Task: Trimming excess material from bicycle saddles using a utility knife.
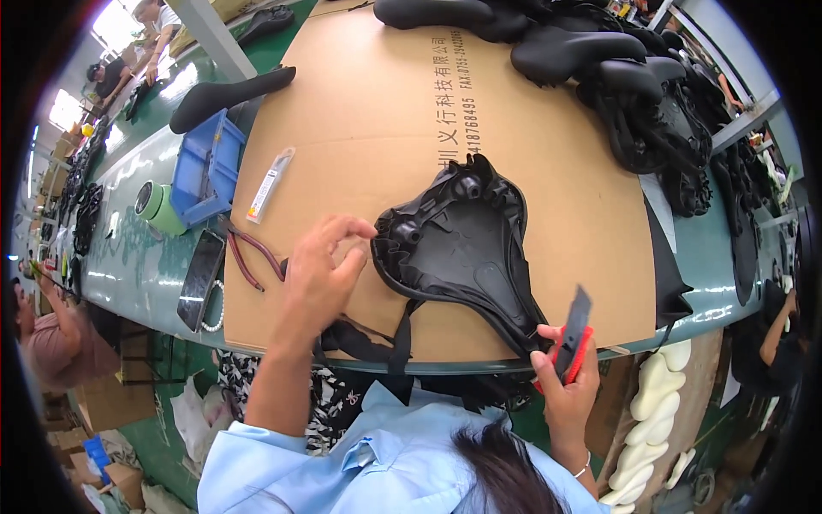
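The person's left hand (321,270) hovers over the cardboard sheet (548,171) with the wrist bent back and the fingers spread and curled, thumb and forefinger tips close to the wide rear edge of the upturned black bicycle saddle (458,248); I cannot tell whether they quite touch it. The right hand (565,377) sits low at the near edge of the desk (154,248), closed around a red-handled utility knife (574,338) whose dark blade points up, just beside the saddle's narrow nose. The saddle lies underside up in the middle of the cardboard, nose toward the person.

The cardboard is plain brown with a line of dark printing running across its middle. On its left part lies a slim, long packet (271,184), clear with a yellow and white label. Left of that stands a blue plastic bin (205,167), with a green round tape roll (157,206) beside it. A heap of black saddles (634,94) fills the far right.
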Demonstrator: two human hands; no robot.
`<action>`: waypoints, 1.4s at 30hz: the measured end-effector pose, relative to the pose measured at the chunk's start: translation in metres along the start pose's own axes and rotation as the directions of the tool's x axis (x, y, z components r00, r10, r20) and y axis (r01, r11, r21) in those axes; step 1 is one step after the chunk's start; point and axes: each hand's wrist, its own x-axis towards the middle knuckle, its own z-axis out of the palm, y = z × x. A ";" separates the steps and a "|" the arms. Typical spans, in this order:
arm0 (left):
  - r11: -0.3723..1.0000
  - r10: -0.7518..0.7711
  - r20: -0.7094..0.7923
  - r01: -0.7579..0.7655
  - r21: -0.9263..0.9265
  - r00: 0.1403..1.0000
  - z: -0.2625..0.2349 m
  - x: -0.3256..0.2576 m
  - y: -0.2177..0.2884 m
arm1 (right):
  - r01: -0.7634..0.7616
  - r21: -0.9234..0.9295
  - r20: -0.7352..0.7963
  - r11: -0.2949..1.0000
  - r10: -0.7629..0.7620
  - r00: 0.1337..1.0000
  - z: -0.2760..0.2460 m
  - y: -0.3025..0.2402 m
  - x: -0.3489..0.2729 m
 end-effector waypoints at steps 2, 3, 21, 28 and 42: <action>0.995 0.101 -0.243 -0.102 0.006 0.965 0.016 -0.004 0.030 | -0.029 0.119 -0.143 0.992 0.046 0.989 0.003 0.001 0.004; 0.988 0.152 -0.214 -0.148 0.034 0.965 0.020 -0.004 0.048 | -0.093 0.157 -0.163 0.983 0.119 0.979 0.003 -0.002 0.008; 0.909 -0.087 -0.033 0.066 -0.412 0.996 0.111 0.007 0.058 | 0.541 -0.360 0.270 0.760 -0.470 0.840 -0.005 -0.010 0.075; 0.711 -0.106 0.063 0.120 -0.693 0.992 0.104 0.006 0.045 | 0.527 -0.342 0.452 0.778 -0.355 0.818 -0.017 -0.004 0.074; 0.657 0.111 0.330 0.180 -0.732 0.938 0.093 0.008 0.053 | 0.354 -0.657 0.441 0.665 -0.041 0.896 -0.058 -0.041 0.014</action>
